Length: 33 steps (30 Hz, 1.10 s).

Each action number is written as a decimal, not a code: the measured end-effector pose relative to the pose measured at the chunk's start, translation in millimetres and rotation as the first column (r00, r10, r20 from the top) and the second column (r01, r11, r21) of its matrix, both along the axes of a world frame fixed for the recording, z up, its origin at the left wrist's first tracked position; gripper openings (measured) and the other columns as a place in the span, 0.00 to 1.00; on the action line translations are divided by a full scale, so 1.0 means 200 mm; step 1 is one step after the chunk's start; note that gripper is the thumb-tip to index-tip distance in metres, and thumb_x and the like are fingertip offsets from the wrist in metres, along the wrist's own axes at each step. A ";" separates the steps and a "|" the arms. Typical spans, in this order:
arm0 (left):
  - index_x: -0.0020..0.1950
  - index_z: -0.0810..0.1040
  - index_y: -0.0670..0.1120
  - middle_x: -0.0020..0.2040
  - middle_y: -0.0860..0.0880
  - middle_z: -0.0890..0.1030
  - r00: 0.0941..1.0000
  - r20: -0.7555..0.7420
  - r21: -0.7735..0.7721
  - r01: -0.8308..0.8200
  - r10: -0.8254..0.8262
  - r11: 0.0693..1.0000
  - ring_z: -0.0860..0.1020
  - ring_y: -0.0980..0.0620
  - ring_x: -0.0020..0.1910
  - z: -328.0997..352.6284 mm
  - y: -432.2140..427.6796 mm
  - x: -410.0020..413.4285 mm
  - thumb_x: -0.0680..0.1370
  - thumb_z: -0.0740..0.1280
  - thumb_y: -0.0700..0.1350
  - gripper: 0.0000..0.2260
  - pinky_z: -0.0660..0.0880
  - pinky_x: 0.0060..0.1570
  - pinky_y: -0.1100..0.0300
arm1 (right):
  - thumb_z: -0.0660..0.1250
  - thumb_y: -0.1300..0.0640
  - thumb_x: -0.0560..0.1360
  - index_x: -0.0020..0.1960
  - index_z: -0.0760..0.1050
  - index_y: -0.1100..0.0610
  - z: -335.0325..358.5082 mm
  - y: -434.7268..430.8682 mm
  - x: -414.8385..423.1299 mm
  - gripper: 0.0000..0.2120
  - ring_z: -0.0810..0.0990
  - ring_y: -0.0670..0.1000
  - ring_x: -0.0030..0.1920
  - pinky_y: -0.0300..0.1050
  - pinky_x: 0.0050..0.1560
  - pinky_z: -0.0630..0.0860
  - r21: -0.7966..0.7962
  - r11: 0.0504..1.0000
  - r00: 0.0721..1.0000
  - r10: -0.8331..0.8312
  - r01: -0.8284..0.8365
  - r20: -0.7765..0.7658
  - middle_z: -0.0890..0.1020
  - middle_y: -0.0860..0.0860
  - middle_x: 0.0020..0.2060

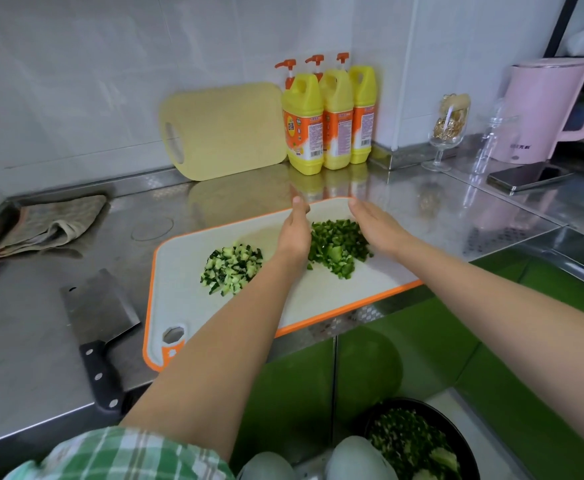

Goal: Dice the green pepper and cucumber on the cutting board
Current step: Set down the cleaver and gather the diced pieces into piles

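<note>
At lower left your cleaver lies flat on the steel counter, just beside the orange-rimmed cutting board. On the board at frame centre, the diced cucumber sits left of your left hand. The diced green pepper lies between that hand and your right hand, both straight-fingered and holding nothing.

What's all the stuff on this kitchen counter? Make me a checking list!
Surface: steel counter; white board with orange rim.
Job's things: cucumber dice and pepper dice in two piles on the board; cleaver on the counter, left of it.
Clutter: cloth, yellow board, three bottles, glass, kettle, phone; bowl of greens below.
Hands: left hand and right hand open, flanking the pepper dice.
Cables: nothing seen.
Surroundings: white tiled wall, green cabinet fronts.
</note>
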<state>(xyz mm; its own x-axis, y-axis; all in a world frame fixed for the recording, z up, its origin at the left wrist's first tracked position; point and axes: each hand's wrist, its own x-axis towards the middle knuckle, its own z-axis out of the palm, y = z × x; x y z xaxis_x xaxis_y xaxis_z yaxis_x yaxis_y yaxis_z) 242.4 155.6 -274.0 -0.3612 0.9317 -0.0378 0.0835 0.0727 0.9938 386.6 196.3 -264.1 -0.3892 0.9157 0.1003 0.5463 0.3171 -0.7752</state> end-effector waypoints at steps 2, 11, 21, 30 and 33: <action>0.73 0.68 0.44 0.74 0.46 0.68 0.999 0.025 0.011 0.026 -0.026 1.000 0.66 0.48 0.72 -0.01 0.02 0.01 0.83 0.43 0.60 0.29 0.60 0.66 0.56 | 0.43 0.43 0.83 0.75 0.64 0.54 -0.02 0.01 -0.01 0.27 0.63 0.53 0.73 0.46 0.70 0.57 -0.067 0.998 0.997 0.016 -0.011 0.080 0.66 0.53 0.73; 0.72 0.70 0.44 0.73 0.48 0.69 0.994 0.111 0.020 0.008 -0.010 1.000 0.65 0.49 0.73 0.00 0.03 0.01 0.82 0.40 0.62 0.32 0.58 0.68 0.55 | 0.37 0.25 0.73 0.78 0.57 0.46 -0.03 0.09 -0.08 0.41 0.48 0.56 0.78 0.54 0.75 0.45 -0.195 0.980 0.986 -0.014 0.047 0.166 0.55 0.50 0.78; 0.59 0.79 0.40 0.56 0.41 0.81 0.828 -0.551 0.015 -0.113 0.102 0.994 0.76 0.42 0.57 0.03 -0.03 -0.07 0.82 0.56 0.47 0.16 0.70 0.53 0.55 | 0.43 0.34 0.80 0.75 0.64 0.49 -0.02 0.10 -0.13 0.31 0.60 0.51 0.75 0.50 0.74 0.53 -0.229 0.973 0.998 0.053 -0.043 0.038 0.63 0.49 0.75; 0.43 0.83 0.47 0.45 0.45 0.79 0.477 -0.871 0.018 -0.202 0.115 0.979 0.69 0.45 0.62 0.17 -0.16 -0.22 0.75 0.67 0.51 0.09 0.69 0.54 0.55 | 0.64 0.54 0.79 0.53 0.80 0.58 0.05 -0.06 -0.19 0.09 0.78 0.53 0.55 0.45 0.53 0.71 0.312 0.949 0.999 -0.051 0.054 -0.018 0.81 0.52 0.50; 0.49 0.82 0.48 0.50 0.44 0.81 0.351 -0.934 -0.020 -0.227 0.062 0.974 0.69 0.44 0.62 0.21 -0.22 -0.29 0.75 0.67 0.50 0.09 0.67 0.52 0.55 | 0.65 0.56 0.77 0.46 0.80 0.57 0.12 -0.16 -0.20 0.06 0.80 0.55 0.46 0.48 0.46 0.73 0.308 0.945 0.985 -0.067 0.113 -0.156 0.81 0.52 0.40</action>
